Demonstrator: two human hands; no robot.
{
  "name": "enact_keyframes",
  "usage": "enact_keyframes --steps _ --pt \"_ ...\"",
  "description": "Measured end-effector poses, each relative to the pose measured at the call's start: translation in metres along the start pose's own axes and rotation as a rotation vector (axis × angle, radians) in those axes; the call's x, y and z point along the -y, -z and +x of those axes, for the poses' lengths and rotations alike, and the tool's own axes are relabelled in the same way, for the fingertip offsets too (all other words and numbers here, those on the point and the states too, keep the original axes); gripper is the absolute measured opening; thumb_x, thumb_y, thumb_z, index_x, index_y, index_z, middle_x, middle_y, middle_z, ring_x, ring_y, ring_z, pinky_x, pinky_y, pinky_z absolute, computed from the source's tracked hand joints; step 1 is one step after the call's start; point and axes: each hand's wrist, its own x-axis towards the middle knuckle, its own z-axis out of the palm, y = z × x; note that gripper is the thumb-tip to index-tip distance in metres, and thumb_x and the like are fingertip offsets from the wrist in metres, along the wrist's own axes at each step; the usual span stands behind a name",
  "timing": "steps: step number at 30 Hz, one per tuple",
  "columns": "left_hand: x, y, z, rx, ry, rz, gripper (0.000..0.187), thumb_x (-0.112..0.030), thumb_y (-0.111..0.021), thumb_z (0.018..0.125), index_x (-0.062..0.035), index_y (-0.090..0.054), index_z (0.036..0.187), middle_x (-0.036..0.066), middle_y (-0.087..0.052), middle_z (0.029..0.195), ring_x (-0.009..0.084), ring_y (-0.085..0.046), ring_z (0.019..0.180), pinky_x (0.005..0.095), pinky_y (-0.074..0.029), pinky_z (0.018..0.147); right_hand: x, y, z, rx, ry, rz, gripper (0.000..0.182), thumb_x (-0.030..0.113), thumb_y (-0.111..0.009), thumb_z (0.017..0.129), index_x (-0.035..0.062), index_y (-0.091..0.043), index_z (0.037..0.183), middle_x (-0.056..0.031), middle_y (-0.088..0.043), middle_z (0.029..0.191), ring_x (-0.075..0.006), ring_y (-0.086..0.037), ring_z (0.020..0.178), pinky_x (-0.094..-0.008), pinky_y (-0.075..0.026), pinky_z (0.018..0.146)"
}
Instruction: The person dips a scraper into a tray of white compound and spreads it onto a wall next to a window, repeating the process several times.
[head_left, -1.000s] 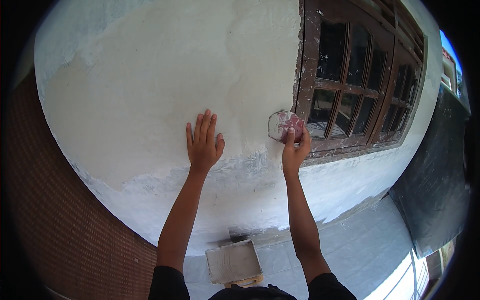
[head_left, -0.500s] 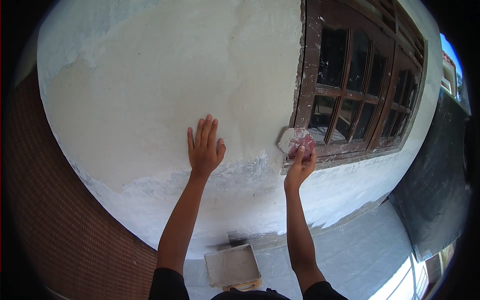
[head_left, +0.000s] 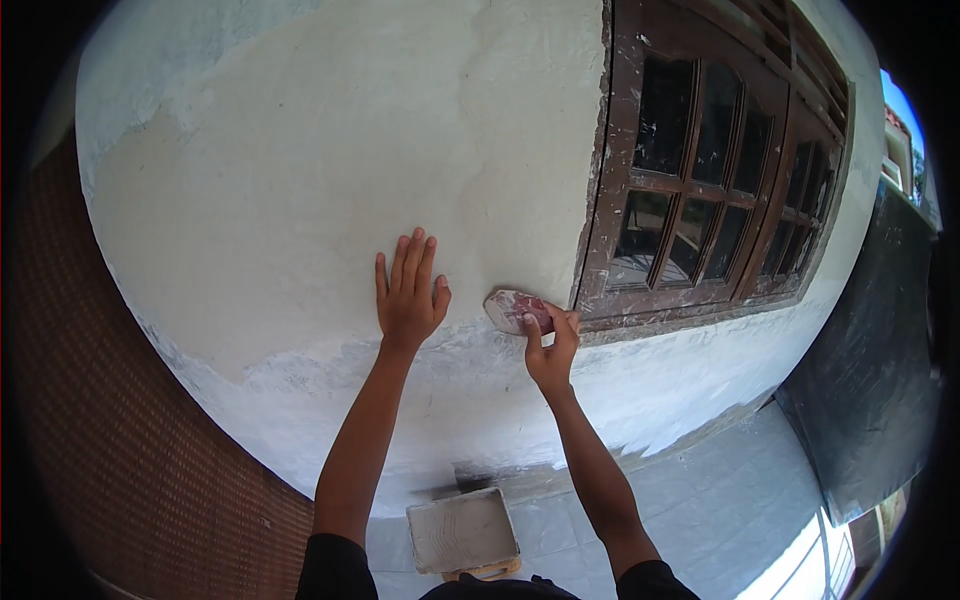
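In the head view, the left hand (head_left: pixel 408 305) lies flat on the pale wall (head_left: pixel 300 180), its fingers slightly spread and pointing up, and it holds nothing. The palm is turned to the wall, so I cannot tell how fully it touches.

The right hand (head_left: pixel 552 345) is closed around the near end of a flat reddish plate (head_left: pixel 515 308), with the thumb on the side toward the camera. The other fingers are partly hidden behind the plate. The plate is at the wall, between the left hand and the lower left corner of the brown window (head_left: pixel 690 190). It is smeared with whitish material, and its far edge seems to be against the wall, but the exact contact is hard to see.

The top of the window is cut off by the picture's edge. Below, a tray (head_left: pixel 440 535) holds greyish material; the yellowish thing under it is mostly covered, and I cannot tell what it is. The black sleeves (head_left: pixel 338 570) are cut by the bottom edge, and the lens darkens the corners.
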Motion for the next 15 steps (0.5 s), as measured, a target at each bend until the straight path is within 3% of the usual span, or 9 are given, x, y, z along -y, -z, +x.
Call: enact_keyframes --steps 2,4,5,7,8,9,11,13,15 --pt "0.0 0.001 -0.002 -0.003 -0.003 -0.006 0.056 -0.019 -0.053 0.089 -0.0091 -0.042 0.143 0.009 -0.039 0.15 0.0255 -0.034 0.141 0.0531 -0.019 0.116 0.0 0.0 0.007 -0.046 -0.082 -0.008 0.029 0.01 -0.066 0.09 0.0004 -0.059 0.117 -0.012 -0.058 0.104 -0.0181 -0.055 0.094 -0.0292 -0.043 0.086" --pt "0.0 0.001 -0.001 -0.001 -0.006 0.005 0.056 -0.019 -0.053 0.089 -0.009 -0.042 0.143 0.009 -0.04 0.15 0.0254 -0.034 0.141 0.0528 -0.019 0.116 0.0 0.007 0.023 -0.574 -0.394 0.532 0.03 0.009 -0.063 0.093 -0.0029 -0.056 0.119 -0.0094 -0.059 0.101 -0.0142 -0.054 0.088 -0.0258 -0.044 0.082" --pt "0.001 0.001 0.0 -0.007 -0.004 0.008 0.056 -0.019 -0.053 0.089 -0.009 -0.042 0.143 0.009 -0.04 0.15 0.0254 -0.034 0.141 0.0528 -0.019 0.116 0.0 0.005 0.022 -0.571 -0.389 0.535 0.03 0.009 -0.063 0.093 -0.0029 -0.056 0.119 -0.0094 -0.059 0.101 -0.0142 -0.054 0.088 -0.0258 -0.044 0.082" --pt "0.0 0.001 -0.001 -0.004 -0.003 0.002 0.056 -0.02 -0.053 0.089 -0.0091 -0.042 0.143 0.008 -0.04 0.15 0.0254 -0.034 0.141 0.0528 -0.019 0.116 0.002 0.002 0.007 -0.37 -0.233 0.391 0.03 0.009 -0.062 0.093 -0.0037 -0.056 0.119 -0.0084 -0.058 0.099 -0.0133 -0.054 0.085 -0.0238 -0.044 0.08" --pt "-0.001 0.0 0.0 -0.002 -0.004 -0.003 0.056 -0.02 -0.053 0.089 -0.0091 -0.042 0.143 0.008 -0.04 0.15 0.0254 -0.034 0.141 0.0528 -0.019 0.116 0.0 -0.001 -0.005 -0.144 -0.135 0.183 0.029 0.01 -0.062 0.093 -0.0026 -0.056 0.119 -0.0075 -0.057 0.098 -0.0138 -0.054 0.086 -0.0242 -0.044 0.081" --pt "0.0 0.0 0.0 -0.003 -0.001 -0.005 0.056 -0.02 -0.053 0.089 -0.0091 -0.042 0.143 0.008 -0.04 0.15 0.0253 -0.034 0.141 0.0526 -0.019 0.116 -0.004 -0.002 -0.01 -0.04 0.136 0.003 0.027 0.01 -0.062 0.093 -0.001 -0.057 0.118 -0.0073 -0.056 0.098 -0.0138 -0.054 0.085 -0.0234 -0.043 0.08" --pt "0.0 0.001 -0.002 -0.002 0.001 -0.007 0.056 -0.02 -0.053 0.089 -0.0092 -0.041 0.143 0.008 -0.04 0.15 0.0252 -0.034 0.141 0.0525 -0.019 0.116 -0.004 0.0 -0.008 -0.117 -0.048 -0.001 0.027 0.01 -0.063 0.092 -0.0017 -0.058 0.116 -0.013 -0.059 0.108 -0.015 -0.055 0.089 -0.0291 -0.045 0.081" --pt "0.0 0.001 -0.001 0.014 0.008 -0.001 0.056 -0.02 -0.053 0.089 -0.0093 -0.042 0.143 0.008 -0.04 0.15 0.0252 -0.034 0.141 0.0523 -0.019 0.116 -0.007 0.01 0.009 -0.468 -0.445 0.526 0.028 0.011 -0.061 0.094 -0.0009 -0.056 0.119 -0.0112 -0.059 0.108 -0.0137 -0.055 0.091 -0.0286 -0.045 0.082" --pt "0.0 0.001 -0.001 0.006 0.004 0.012 0.056 -0.02 -0.053 0.089 -0.0095 -0.042 0.143 0.008 -0.039 0.15 0.0251 -0.034 0.141 0.052 -0.019 0.116 -0.003 0.014 0.013 -0.588 -0.457 0.577 0.028 0.011 -0.06 0.095 -0.0002 -0.055 0.12 -0.0088 -0.058 0.105 -0.0129 -0.054 0.095 -0.0281 -0.045 0.085"
